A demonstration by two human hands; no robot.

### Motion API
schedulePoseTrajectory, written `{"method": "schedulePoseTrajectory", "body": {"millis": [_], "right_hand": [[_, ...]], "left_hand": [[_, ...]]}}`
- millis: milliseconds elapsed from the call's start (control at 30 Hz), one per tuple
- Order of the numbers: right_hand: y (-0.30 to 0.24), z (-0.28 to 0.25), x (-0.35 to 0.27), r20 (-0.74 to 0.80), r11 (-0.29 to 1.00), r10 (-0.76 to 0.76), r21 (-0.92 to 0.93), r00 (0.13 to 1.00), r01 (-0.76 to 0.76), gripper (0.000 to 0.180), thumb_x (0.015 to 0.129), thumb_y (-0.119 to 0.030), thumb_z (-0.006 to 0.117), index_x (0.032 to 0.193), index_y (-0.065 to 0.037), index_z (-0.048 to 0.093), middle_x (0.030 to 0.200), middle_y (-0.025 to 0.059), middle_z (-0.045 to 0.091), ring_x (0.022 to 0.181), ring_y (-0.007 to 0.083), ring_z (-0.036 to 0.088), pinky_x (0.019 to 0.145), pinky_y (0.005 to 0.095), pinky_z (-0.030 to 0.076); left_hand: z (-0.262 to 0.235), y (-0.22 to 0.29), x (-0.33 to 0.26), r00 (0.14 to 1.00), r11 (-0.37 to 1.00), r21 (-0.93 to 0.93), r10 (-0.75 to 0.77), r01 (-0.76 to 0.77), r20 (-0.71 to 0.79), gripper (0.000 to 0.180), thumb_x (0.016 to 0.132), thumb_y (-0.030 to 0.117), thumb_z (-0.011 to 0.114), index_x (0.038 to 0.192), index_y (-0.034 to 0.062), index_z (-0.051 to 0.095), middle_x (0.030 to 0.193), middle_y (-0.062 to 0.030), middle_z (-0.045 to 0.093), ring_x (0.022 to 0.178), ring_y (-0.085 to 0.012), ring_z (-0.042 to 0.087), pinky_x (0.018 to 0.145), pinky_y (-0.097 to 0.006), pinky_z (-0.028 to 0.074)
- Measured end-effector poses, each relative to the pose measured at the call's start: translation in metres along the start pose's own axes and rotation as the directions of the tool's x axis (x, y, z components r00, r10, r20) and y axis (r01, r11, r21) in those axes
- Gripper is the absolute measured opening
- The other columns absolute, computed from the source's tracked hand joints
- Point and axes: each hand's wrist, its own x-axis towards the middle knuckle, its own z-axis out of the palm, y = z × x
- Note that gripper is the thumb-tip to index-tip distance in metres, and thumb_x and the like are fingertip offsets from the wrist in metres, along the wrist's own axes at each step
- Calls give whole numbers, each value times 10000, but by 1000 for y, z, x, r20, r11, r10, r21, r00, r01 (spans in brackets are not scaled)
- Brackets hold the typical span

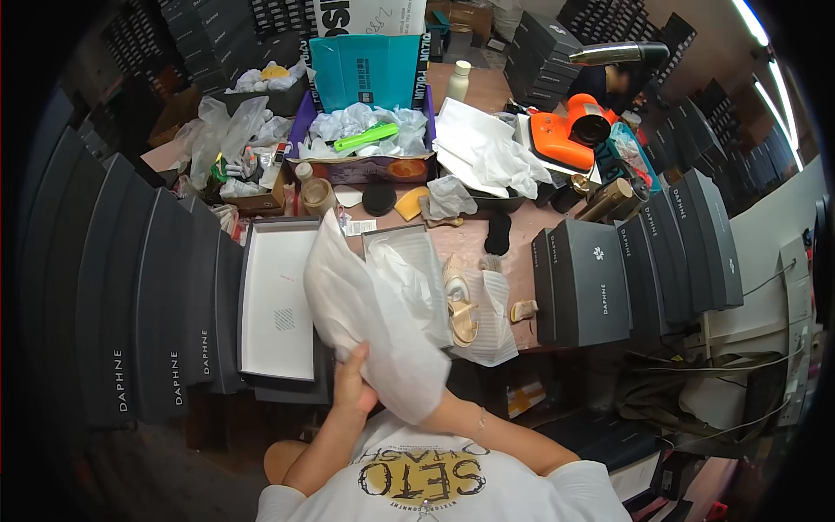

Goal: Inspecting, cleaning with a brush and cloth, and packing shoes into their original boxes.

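Note:
My left hand (353,385) is closed on the lower left edge of a large sheet of white tissue paper (361,296), thumb on top. The paper hangs loosely above the table's near edge, and whether it covers something cannot be seen. My right forearm (504,432) reaches in beneath its lower end, where the paper hides the hand and fingers. Behind the sheet lies an open grey box (426,239) lined with more white paper. Left of it sits an empty grey box part with a white inside (265,261). To the right, a gold and white shoe (464,320) rests on thin white wrapping (494,326).
Dark grey shoe boxes stand in rows at left (161,304) and right (591,278). Across the back are a purple carton (365,168) of crumpled paper with a green tool, a white bottle (458,80) and an orange device (561,139). A black sock-like item (497,233) lies mid-table.

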Motion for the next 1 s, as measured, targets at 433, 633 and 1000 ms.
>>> {"method": "schedulePoseTrajectory", "body": {"millis": [433,633,1000], "right_hand": [[150,-41,-118,-16,-153,842,952,539,266,506,890,-185,598,1316,3,401,1230,104,537,1085,216,557,934,356,449],[164,-65,-106,-23,-102,840,975,543,198,522,864,-204,630,1287,22,425,1195,89,560,1062,205,570,911,347,462],[162,-40,-54,-15,-95,786,985,617,144,590,787,-256,733,1251,8,482,1177,69,568,1080,178,545,940,330,427]], "left_hand": [[66,-58,84,903,86,901,116,-424,414,630,803,218,697,1338,25,427,900,-149,612,836,-317,630,784,-357,501],[21,-43,192,980,455,875,175,-165,94,233,883,163,623,1029,-19,619,719,-45,635,658,-120,612,647,-274,504],[49,37,133,692,-685,621,234,-381,682,501,816,262,643,1227,8,512,1215,-195,549,1173,-341,481,1035,-458,329]]}}
